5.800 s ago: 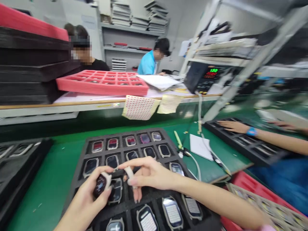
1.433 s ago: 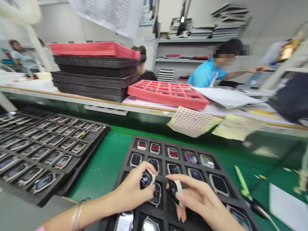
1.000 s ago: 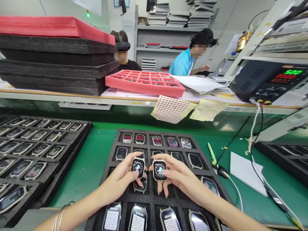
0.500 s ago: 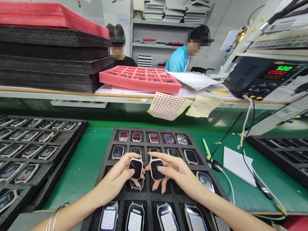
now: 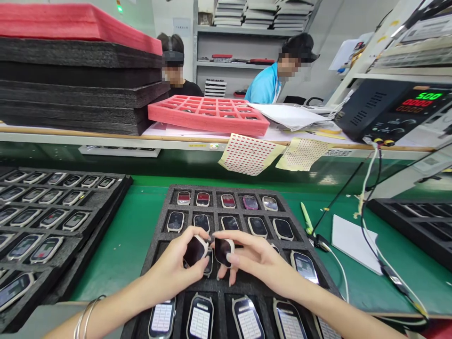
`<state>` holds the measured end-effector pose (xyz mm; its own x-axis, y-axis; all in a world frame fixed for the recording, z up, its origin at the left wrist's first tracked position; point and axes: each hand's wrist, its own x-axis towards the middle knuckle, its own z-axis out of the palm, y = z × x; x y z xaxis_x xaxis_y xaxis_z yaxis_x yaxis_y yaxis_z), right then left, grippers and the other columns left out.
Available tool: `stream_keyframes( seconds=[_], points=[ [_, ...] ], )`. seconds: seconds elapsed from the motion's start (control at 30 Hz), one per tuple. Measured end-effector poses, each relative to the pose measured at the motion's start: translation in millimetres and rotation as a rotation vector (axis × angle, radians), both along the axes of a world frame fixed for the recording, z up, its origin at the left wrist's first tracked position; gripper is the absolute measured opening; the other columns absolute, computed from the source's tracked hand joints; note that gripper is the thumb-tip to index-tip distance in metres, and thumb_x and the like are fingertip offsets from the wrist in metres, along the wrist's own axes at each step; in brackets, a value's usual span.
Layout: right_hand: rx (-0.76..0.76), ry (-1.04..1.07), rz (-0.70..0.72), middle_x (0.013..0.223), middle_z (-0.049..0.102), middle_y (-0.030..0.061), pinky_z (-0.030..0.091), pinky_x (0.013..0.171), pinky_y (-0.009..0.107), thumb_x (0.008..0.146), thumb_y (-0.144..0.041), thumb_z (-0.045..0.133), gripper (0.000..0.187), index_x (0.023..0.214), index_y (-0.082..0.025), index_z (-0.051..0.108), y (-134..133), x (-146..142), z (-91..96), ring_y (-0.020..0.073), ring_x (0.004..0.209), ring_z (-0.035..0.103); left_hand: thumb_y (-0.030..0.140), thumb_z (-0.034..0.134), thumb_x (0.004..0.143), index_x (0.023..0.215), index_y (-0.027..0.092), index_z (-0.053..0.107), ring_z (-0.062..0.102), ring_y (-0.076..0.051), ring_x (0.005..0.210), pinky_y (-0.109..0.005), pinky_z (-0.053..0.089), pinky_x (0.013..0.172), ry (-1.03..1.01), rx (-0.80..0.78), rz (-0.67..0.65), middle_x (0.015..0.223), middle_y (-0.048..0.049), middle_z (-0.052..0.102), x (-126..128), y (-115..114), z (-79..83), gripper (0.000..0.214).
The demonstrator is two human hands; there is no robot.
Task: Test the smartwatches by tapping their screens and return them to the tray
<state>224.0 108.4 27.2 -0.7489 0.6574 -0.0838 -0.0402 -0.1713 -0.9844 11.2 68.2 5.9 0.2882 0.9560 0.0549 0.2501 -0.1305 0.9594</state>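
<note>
My left hand (image 5: 176,268) is closed round a small smartwatch body with a dark screen (image 5: 194,250). My right hand (image 5: 254,261) pinches a second watch body with a dark screen (image 5: 223,249). Both are held side by side, tilted toward each other, just above the middle row of a black foam tray (image 5: 162,245) on the green bench. Another watch (image 5: 209,262) lies in the tray slot under my fingers. The tray's far rows hold watches with dark or reddish screens; the near row has watches with lit keypad screens (image 5: 199,320).
A second black tray of watches (image 5: 42,221) lies to the left. A green pen (image 5: 305,217), cables (image 5: 370,197) and white paper (image 5: 353,238) lie to the right. A power supply (image 5: 391,110), pink tray (image 5: 208,113), stacked foam (image 5: 77,89) and two people are beyond.
My hands have lowered slightly and tilted the two watches inward. Their screens, lit a second ago, are dark. Earlier still the camera swung from right to left and back.
</note>
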Motion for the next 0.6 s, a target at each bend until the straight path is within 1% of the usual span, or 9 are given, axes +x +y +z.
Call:
stream_keyframes(
  seconds=[0.07,0.13,0.2,0.27,0.3,0.37,0.47,0.6],
  points=[
    [-0.019,-0.020,0.024,0.076,0.065,0.0037,0.053,0.066,0.028,0.090,-0.028,0.060,0.031,0.117,-0.014,0.056,2.2,1.1,-0.4,0.0145,0.067,0.065,0.013,0.051,0.080,0.104,0.022,0.049,0.052,-0.019,0.092,-0.026,0.041,0.079,0.047,0.032,-0.002,0.098,-0.0010,0.056,-1.3,-0.3,0.0,0.026],
    [-0.020,-0.039,0.032,0.071,0.065,0.0023,0.053,0.065,0.027,0.089,-0.027,0.061,0.029,0.115,-0.014,0.057,3.2,2.0,-0.8,0.0132,0.063,0.064,0.013,0.050,0.080,0.104,0.022,0.049,0.051,-0.020,0.094,-0.027,0.040,0.079,0.064,0.029,0.002,0.099,-0.0018,0.056,-1.5,-0.8,0.3,0.026],
    [-0.011,-0.049,0.034,0.070,0.065,0.0022,0.052,0.065,0.026,0.090,-0.027,0.061,0.035,0.122,-0.015,0.054,3.0,2.1,-1.3,0.0131,0.063,0.065,0.013,0.050,0.080,0.106,0.022,0.047,0.051,-0.019,0.093,-0.027,0.041,0.078,0.047,0.008,0.007,0.099,-0.0021,0.055,-0.6,-1.4,1.0,0.027],
    [-0.013,-0.040,0.024,0.072,0.066,0.0023,0.052,0.063,0.025,0.088,-0.026,0.063,0.047,0.131,-0.017,0.047,2.5,1.8,-1.5,0.0132,0.063,0.065,0.014,0.051,0.081,0.109,0.022,0.045,0.052,-0.018,0.090,-0.026,0.041,0.075,0.022,-0.013,0.005,0.098,-0.0017,0.054,0.4,-1.8,1.4,0.030],
    [-0.015,-0.033,0.017,0.074,0.067,0.0025,0.052,0.061,0.025,0.087,-0.026,0.064,0.051,0.133,-0.018,0.044,2.4,1.6,-1.5,0.0132,0.063,0.065,0.015,0.051,0.081,0.110,0.023,0.044,0.052,-0.018,0.087,-0.025,0.041,0.073,0.016,-0.018,0.003,0.098,-0.0011,0.054,0.8,-2.1,1.4,0.031],
    [-0.017,-0.035,0.007,0.074,0.066,0.0027,0.052,0.059,0.024,0.085,-0.026,0.066,0.053,0.133,-0.018,0.045,2.5,1.4,-1.3,0.0132,0.062,0.065,0.015,0.052,0.082,0.111,0.024,0.043,0.051,-0.016,0.080,-0.024,0.041,0.070,0.019,-0.011,0.007,0.094,0.0007,0.054,0.7,-2.7,1.0,0.032],
    [-0.006,-0.068,0.009,0.072,0.063,0.0017,0.051,0.058,0.023,0.085,-0.025,0.066,0.044,0.126,-0.016,0.053,3.6,1.6,-0.8,0.0119,0.059,0.064,0.012,0.049,0.082,0.107,0.025,0.044,0.049,-0.014,0.076,-0.023,0.040,0.069,0.042,0.030,0.019,0.087,0.0031,0.053,-0.8,-3.6,-0.2,0.028],
    [0.033,-0.064,-0.021,0.086,0.055,0.0010,0.050,0.051,0.019,0.082,-0.024,0.069,0.035,0.117,-0.019,0.062,4.1,1.5,-0.1,0.0094,0.058,0.062,0.010,0.049,0.080,0.103,0.025,0.045,0.049,-0.015,0.079,-0.023,0.039,0.073,0.079,0.060,0.011,0.087,0.0034,0.052,-2.5,-4.2,-0.6,0.028]
  ],
)
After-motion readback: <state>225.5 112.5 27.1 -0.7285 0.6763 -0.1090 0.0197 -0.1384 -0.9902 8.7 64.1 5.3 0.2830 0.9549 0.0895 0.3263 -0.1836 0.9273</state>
